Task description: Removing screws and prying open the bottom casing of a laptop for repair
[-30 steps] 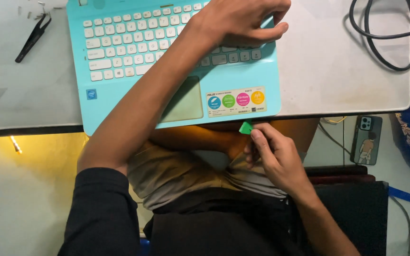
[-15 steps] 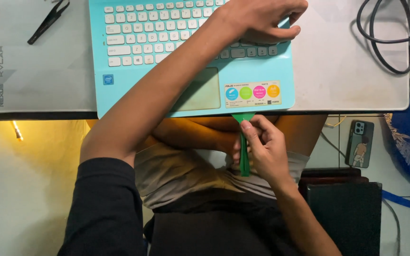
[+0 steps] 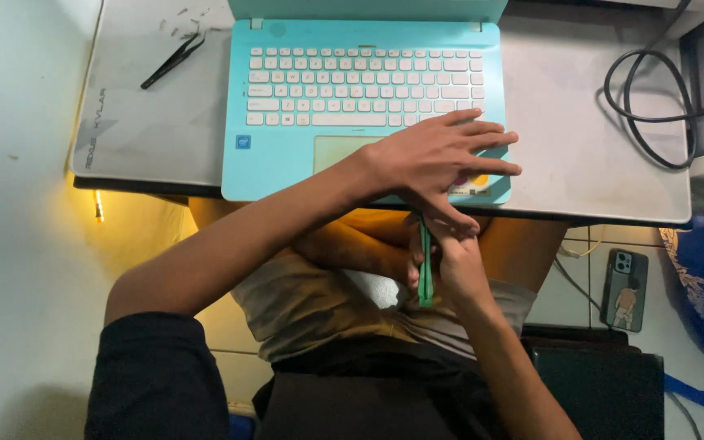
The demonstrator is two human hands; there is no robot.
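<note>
The left hand is lying flat on the laptop, fingers spread wide and gripping nothing, pressing the palm rest at about five o'clock from the keyboard. The right hand is closing its grip around a thin green pry tool, holding it upright with the tip pushing up at the laptop's front edge, just under the spread hand.

A likely risk, as it looks from here: the tool could slip off the seam and jab the left fingers directly above it, since they are sitting right over the tip. Levering too hard could also crack the thin plastic edge or scratch it. The laptop is overhanging the bench slightly at six o'clock, so a strong upward push might tip or shift it.

The laptop is a pale turquoise model with white keys and a lighter touchpad, lid open, lying at the middle of the grey bench. Black tweezers are resting at ten o'clock, a coiled black cable at three o'clock, and a phone lower down at four o'clock.
</note>
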